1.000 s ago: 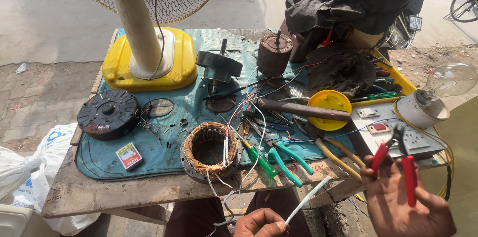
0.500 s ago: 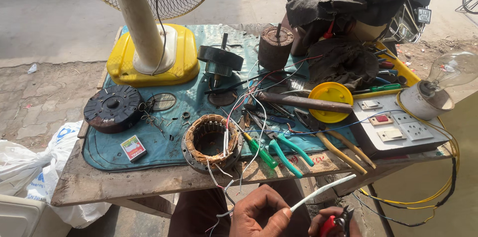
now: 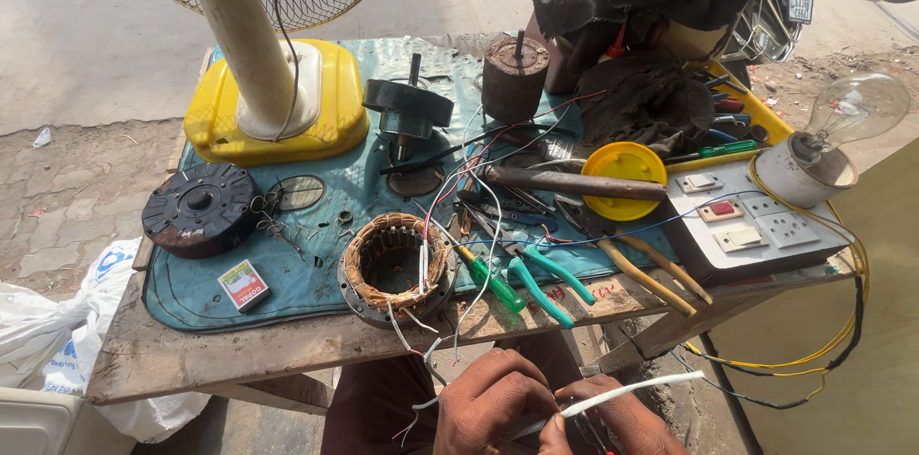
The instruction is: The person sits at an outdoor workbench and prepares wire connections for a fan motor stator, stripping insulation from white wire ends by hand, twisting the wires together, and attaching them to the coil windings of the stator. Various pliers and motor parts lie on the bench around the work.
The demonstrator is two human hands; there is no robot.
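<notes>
Our left hand point(image 3: 498, 398) has its fingers point(image 3: 522, 383) curled together around thin wires point(image 3: 436, 350) at the bottom edge of the view, at about 6 o'clock. Our right hand point(image 3: 613, 417) sits just beside it at 5 o'clock, touching it, its fingers pinched on a white sleeved wire point(image 3: 632, 390) that sticks out toward 3 o'clock. Whether the right hand also grips a tool below the frame, we cannot tell.

The thin wires rise from our hands toward 12 o'clock, over the bench point(image 3: 239, 350) edge, to a motor stator point(image 3: 394, 268) with copper-coloured windings lying flat on a teal mat point(image 3: 191, 288). Just right of the stator, at 3 o'clock from it, lie a green-handled screwdriver point(image 3: 493, 283) and teal-handled pliers point(image 3: 546, 278), then yellow-handled pliers point(image 3: 661, 273). At 9 o'clock from the stator is a small matchbox point(image 3: 243, 285), and beyond it a round black motor cover point(image 3: 201, 209).

Further up the bench, at 11 o'clock, stands a fan on a yellow base point(image 3: 278, 106). At 12 o'clock sits a rusty rotor point(image 3: 515, 77). At 2 o'clock we see a grey switch board point(image 3: 756, 235) with a clear light bulb point(image 3: 852, 110) fixed at its far corner.
</notes>
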